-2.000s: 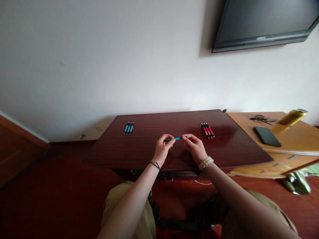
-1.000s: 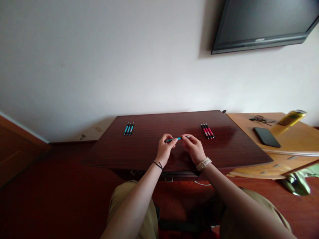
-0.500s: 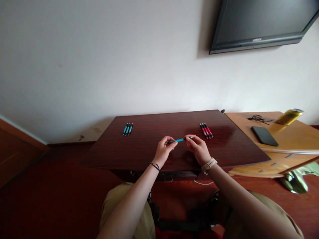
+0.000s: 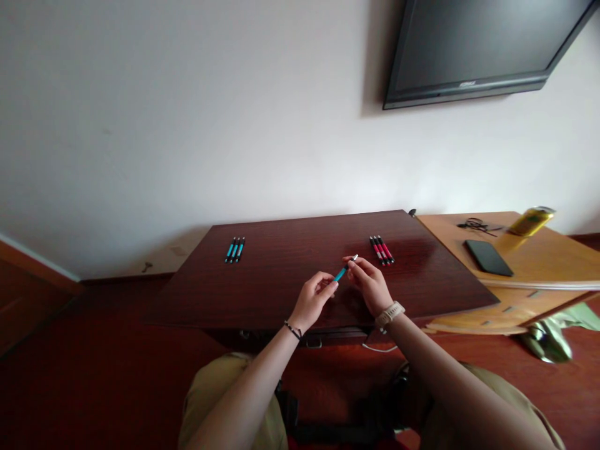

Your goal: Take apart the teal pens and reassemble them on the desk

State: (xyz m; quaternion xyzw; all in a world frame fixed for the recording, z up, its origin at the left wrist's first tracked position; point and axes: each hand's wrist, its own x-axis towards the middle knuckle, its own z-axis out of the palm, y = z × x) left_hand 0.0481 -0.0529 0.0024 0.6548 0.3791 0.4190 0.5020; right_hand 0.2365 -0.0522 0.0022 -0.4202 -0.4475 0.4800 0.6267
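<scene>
Though one end is silver, the pen (image 4: 339,275) shows turquoise.

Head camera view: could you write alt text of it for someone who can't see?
A person's left hand and right hand hold a blue-and-black pen over a dark table. Three blue pens lie side by side on its left, red pens on its right; a television hangs on the wall behind.

2 hands (image 4: 311,302) (image 4: 374,289) close together, fingers (image 4: 323,277) pinched.
</scene>
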